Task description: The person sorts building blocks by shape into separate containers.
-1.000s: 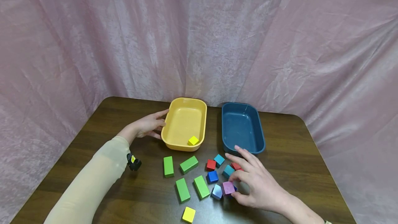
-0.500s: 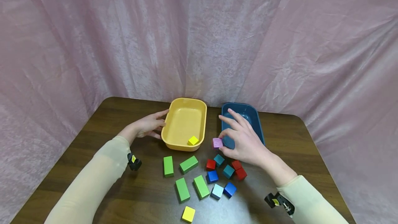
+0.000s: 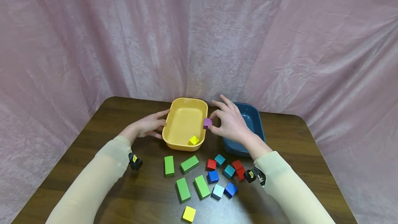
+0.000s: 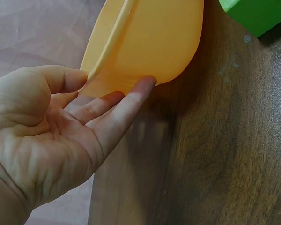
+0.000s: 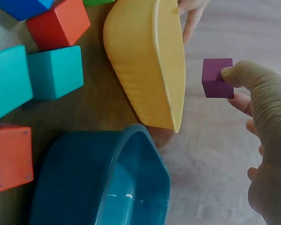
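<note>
My right hand (image 3: 231, 125) pinches a purple cube (image 3: 207, 123) between thumb and finger. The other fingers of that hand are spread. In the head view the cube is at the right rim of the yellow tray (image 3: 186, 120); the right wrist view shows it held up, apart from the tray. At the tray's left side my left hand (image 3: 147, 125) touches the rim and outer wall with extended fingers (image 4: 126, 105). A yellow cube (image 3: 194, 140) lies inside the tray, in its near right corner.
A blue tray (image 3: 239, 147) stands to the right, partly behind my right hand. In front are several green blocks (image 3: 183, 189), red cubes (image 3: 211, 164), teal cubes (image 3: 229, 171), blue cubes (image 3: 230, 189), a light blue cube (image 3: 218, 192) and a yellow cube (image 3: 189, 214).
My right hand has lifted the purple cube from among the cubes and carried it away from me and leftward, to the yellow tray's right rim. The left hand has stayed at the tray.
</note>
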